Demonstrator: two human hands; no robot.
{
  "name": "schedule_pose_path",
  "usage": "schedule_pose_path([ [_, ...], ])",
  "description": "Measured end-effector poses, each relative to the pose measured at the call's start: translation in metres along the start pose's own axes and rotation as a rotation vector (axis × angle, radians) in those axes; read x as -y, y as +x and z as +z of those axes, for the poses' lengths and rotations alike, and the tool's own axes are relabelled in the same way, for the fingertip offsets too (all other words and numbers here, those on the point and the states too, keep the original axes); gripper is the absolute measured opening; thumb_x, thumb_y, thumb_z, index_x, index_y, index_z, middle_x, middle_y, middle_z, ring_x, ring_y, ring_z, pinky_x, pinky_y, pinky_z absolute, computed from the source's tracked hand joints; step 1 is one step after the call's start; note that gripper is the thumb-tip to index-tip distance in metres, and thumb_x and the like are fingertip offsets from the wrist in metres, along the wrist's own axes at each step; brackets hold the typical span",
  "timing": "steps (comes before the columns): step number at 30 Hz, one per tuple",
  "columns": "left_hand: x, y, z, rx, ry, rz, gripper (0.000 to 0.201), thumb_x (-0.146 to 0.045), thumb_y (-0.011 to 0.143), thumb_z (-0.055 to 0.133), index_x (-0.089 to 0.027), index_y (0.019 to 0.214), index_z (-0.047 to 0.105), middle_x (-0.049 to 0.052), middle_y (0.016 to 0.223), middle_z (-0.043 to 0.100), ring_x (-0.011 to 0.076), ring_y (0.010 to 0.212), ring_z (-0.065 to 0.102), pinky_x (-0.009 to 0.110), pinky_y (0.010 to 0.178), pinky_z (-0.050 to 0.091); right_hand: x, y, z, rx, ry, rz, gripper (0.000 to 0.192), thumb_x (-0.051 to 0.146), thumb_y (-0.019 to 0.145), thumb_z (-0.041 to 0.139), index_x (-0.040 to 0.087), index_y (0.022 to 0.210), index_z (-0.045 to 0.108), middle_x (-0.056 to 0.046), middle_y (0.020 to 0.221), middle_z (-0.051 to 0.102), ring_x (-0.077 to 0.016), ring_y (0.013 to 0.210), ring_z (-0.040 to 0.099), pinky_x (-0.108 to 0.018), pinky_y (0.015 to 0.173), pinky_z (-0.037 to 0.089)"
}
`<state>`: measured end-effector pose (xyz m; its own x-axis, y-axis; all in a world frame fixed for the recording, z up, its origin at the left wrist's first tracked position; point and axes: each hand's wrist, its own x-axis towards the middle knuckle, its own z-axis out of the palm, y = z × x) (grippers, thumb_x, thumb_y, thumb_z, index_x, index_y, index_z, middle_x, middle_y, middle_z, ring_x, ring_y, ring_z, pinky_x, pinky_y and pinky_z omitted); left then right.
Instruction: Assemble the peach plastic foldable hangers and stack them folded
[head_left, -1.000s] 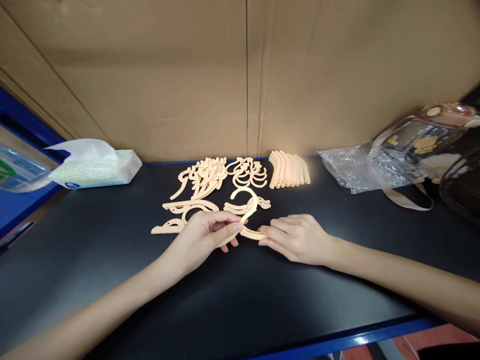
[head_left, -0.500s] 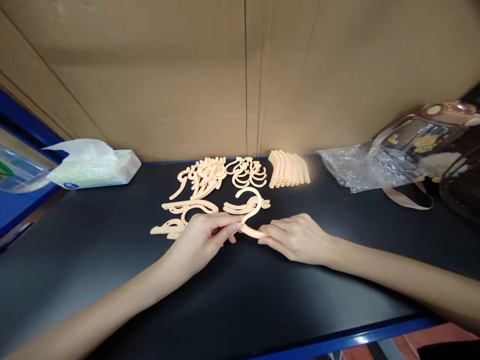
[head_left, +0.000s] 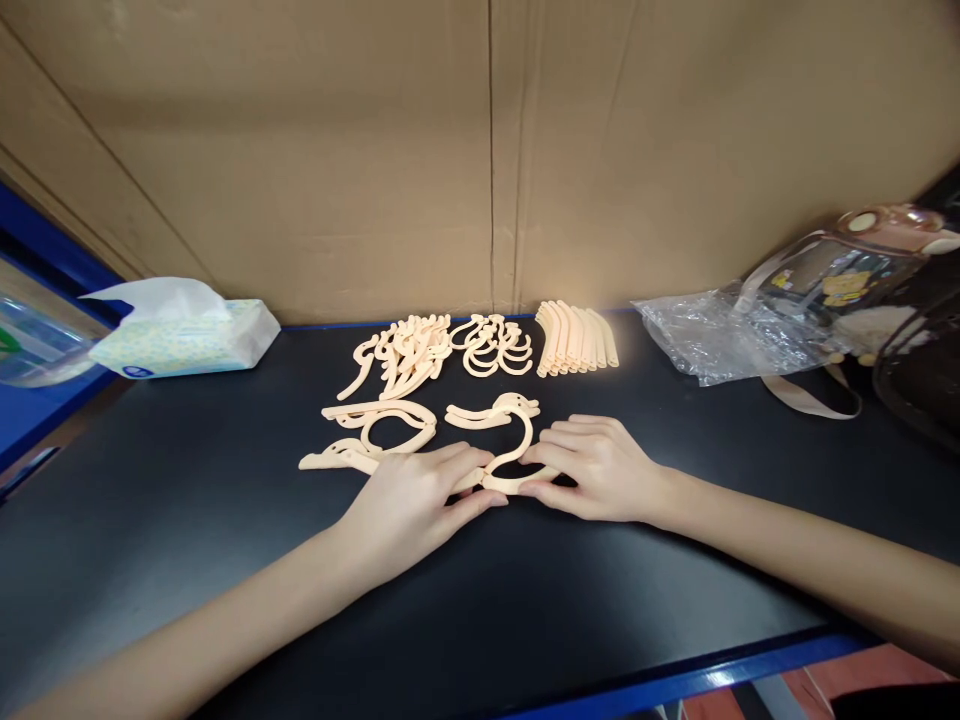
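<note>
A beige plastic clothes hanger [head_left: 504, 485] with a curved hook lies low over the black table between my two hands. My left hand [head_left: 416, 505] is closed around its left arm near the joint, thumb in front and fingers behind. Its right arm is pinched by my right hand [head_left: 611, 470], whose fingers partly cover it. The hook rises from the middle and curls to the left. Just behind it are loose curved hanger arms [head_left: 480, 418], partly overlapped by the hook. Other hanger pieces [head_left: 379, 412] lie beyond my left hand, some with a rounded hook shape.
Along the cardboard wall [head_left: 337, 200] sit a pile of hanger arms [head_left: 416, 350], a cluster of hooks [head_left: 495, 345] and a row of curved tubes [head_left: 576, 340]. A tissue pack [head_left: 187, 335] is at left; a plastic bag [head_left: 697, 335] and clear bottle [head_left: 847, 275] stand at right.
Both hands have lowered the hanger slightly toward me and the table. My left hand has turned more palm-down over its left arm, and the right hand has shifted its grip outward.
</note>
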<state>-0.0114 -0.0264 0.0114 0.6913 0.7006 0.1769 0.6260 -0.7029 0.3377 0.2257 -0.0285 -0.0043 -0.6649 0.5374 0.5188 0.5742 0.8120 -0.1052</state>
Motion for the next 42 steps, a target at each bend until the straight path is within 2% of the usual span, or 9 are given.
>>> schedule_pose_path([
  [4,0.001,-0.001,0.003,-0.022,0.006,0.009,0.031,-0.046,0.093,0.050,-0.021,0.100,0.066,0.003,0.084,0.070,0.0165,0.072,0.064,0.023,0.060,0.040,-0.003,0.003,-0.008,-0.101,0.115,0.105,0.028,0.030,0.098,0.041,0.017,0.080,0.059,-0.004,0.075,0.062,-0.0145,0.068,0.050,-0.027,0.062,0.041],
  [9,0.003,-0.001,0.002,-0.052,0.017,0.015,0.033,-0.048,0.093,0.049,-0.020,0.098,0.067,0.003,0.082,0.069,0.0161,0.070,0.063,0.023,0.060,0.040,-0.005,0.003,-0.014,-0.274,0.006,0.113,0.028,0.014,0.094,0.032,0.019,0.073,0.049,-0.006,0.076,0.059,-0.0188,0.071,0.046,-0.035,0.067,0.037],
  [15,0.000,0.000,0.001,-0.094,0.038,0.033,0.032,-0.045,0.094,0.050,-0.019,0.092,0.067,0.002,0.075,0.067,0.0151,0.064,0.061,0.023,0.057,0.038,-0.005,0.002,-0.008,-0.154,0.008,-0.038,0.024,0.008,0.085,0.036,0.021,0.068,0.046,-0.003,0.062,0.052,-0.0161,0.059,0.039,-0.030,0.055,0.032],
  [19,-0.002,0.000,-0.001,-0.115,0.068,0.077,0.027,-0.041,0.093,0.053,-0.019,0.094,0.067,0.001,0.070,0.065,0.0137,0.059,0.058,0.023,0.054,0.035,-0.003,0.002,-0.007,-0.107,0.037,-0.073,0.015,0.016,0.093,0.043,0.015,0.092,0.058,-0.004,0.073,0.061,-0.0144,0.064,0.051,-0.027,0.060,0.041],
  [22,-0.004,-0.001,-0.003,-0.134,0.123,0.126,0.026,-0.039,0.094,0.052,-0.018,0.099,0.066,0.000,0.069,0.064,0.0126,0.057,0.058,0.023,0.051,0.034,-0.001,0.003,-0.008,-0.088,0.021,-0.074,0.018,0.026,0.096,0.047,0.015,0.103,0.059,-0.005,0.083,0.067,-0.0148,0.071,0.056,-0.026,0.066,0.044],
  [27,-0.008,-0.002,-0.003,-0.130,0.212,0.308,0.024,-0.035,0.096,0.050,-0.016,0.100,0.064,0.000,0.072,0.064,0.0115,0.057,0.058,0.024,0.053,0.036,-0.003,0.004,-0.010,-0.083,0.029,0.106,0.019,0.031,0.096,0.049,0.017,0.088,0.059,-0.003,0.078,0.064,-0.0148,0.070,0.053,-0.026,0.066,0.042],
  [32,-0.005,-0.001,0.002,-0.160,0.281,0.399,0.020,-0.027,0.097,0.049,-0.014,0.100,0.062,0.001,0.074,0.062,0.0150,0.065,0.057,0.026,0.058,0.040,-0.012,0.005,-0.009,0.007,0.000,0.342,0.011,0.016,0.089,0.049,0.020,0.080,0.053,0.000,0.073,0.058,-0.0157,0.074,0.053,-0.026,0.065,0.041],
  [37,0.001,0.004,0.005,-0.211,0.324,0.394,0.017,-0.024,0.096,0.049,-0.013,0.101,0.062,0.003,0.080,0.063,0.0172,0.075,0.056,0.028,0.066,0.044,-0.025,0.003,-0.008,0.070,-0.162,0.322,0.015,0.008,0.083,0.044,0.019,0.091,0.052,-0.005,0.088,0.064,-0.0193,0.084,0.059,-0.028,0.068,0.045],
  [42,0.005,0.007,0.009,-0.209,0.354,0.350,0.018,-0.022,0.097,0.048,-0.012,0.102,0.062,0.004,0.088,0.064,0.0193,0.085,0.056,0.031,0.076,0.044,-0.032,-0.001,-0.010,0.088,-0.303,0.311,0.021,0.008,0.087,0.044,0.014,0.106,0.052,-0.008,0.097,0.068,-0.0197,0.081,0.066,-0.027,0.058,0.046],
])
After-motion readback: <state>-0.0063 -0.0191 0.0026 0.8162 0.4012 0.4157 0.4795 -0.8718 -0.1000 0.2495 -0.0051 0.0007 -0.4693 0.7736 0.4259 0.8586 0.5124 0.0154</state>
